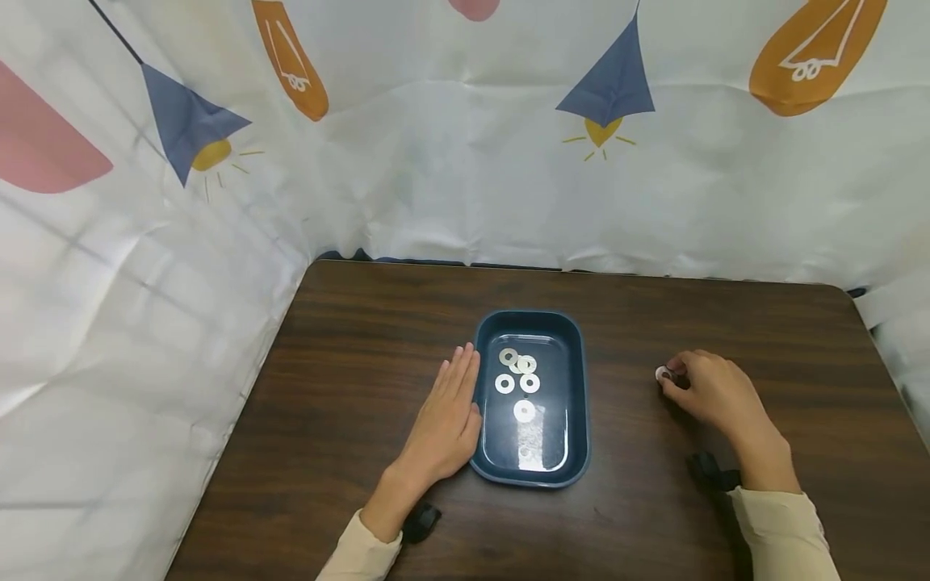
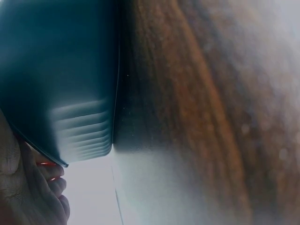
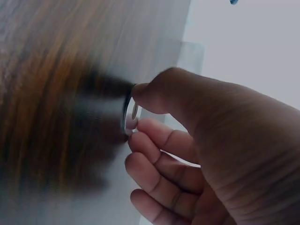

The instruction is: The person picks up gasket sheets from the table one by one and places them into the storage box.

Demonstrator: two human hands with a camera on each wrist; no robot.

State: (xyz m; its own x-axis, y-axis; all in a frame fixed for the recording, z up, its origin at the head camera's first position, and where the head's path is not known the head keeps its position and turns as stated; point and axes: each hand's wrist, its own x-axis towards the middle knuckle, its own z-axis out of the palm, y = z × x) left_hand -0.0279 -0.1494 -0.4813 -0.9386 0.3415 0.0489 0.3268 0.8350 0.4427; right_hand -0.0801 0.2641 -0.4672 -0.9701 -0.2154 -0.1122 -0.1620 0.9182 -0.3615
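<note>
A flat metal washer (image 1: 662, 373) is pinched between the thumb and fingertips of my right hand (image 1: 715, 395), low over the table to the right of the tray. The right wrist view shows the washer (image 3: 131, 115) edge-on, close to the wood. My left hand (image 1: 445, 415) lies with straight fingers along the left side of a blue rectangular tray (image 1: 574, 403). In the left wrist view the tray's outer wall (image 2: 61, 61) fills the upper left, with the left fingers (image 2: 51, 183) at its rim. Inside the tray lie several washers (image 1: 525, 411), two of them overlapping.
The dark wood-grain table (image 1: 349, 347) stands against a white cloth (image 1: 465, 177) printed with lamps and bulbs, which also hangs along the left side. A black strap device sits at each wrist (image 1: 421, 522).
</note>
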